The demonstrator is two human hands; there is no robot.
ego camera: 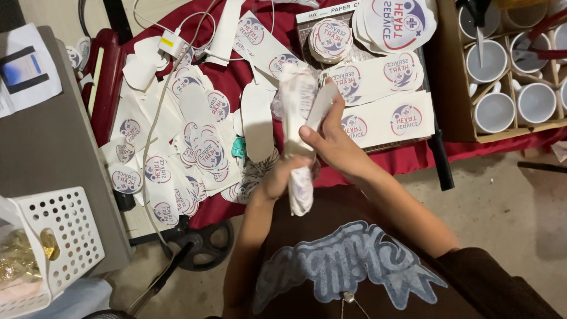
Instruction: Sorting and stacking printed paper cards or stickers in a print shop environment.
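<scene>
The person holds a long white roll of printed sticker sheets [297, 136], blurred but plainly bundled, in the middle of the frame over the near edge of the dark red cloth [407, 159]. Its long axis runs nearly straight up and down the picture, leaning slightly left at the top; one end points toward the upper middle of the frame, the other down toward the person's dark printed shirt [348, 266].

The left hand [282, 177] is wrapped around the lower part of the roll, fingers closed tight on it. The right hand [331, 139] comes in from the right side, thumb and fingers pinched on a loose white paper strip [322, 105] that lies against the roll's upper right flank. So the roll sits just left of the right fingers, touching them, and both hands are on it.

Round printed stickers on white backing [195, 147] litter the cloth at left. White mugs in a cardboard box [508, 77] stand at upper right, and a white perforated plastic basket [59, 236] sits at lower left.
</scene>
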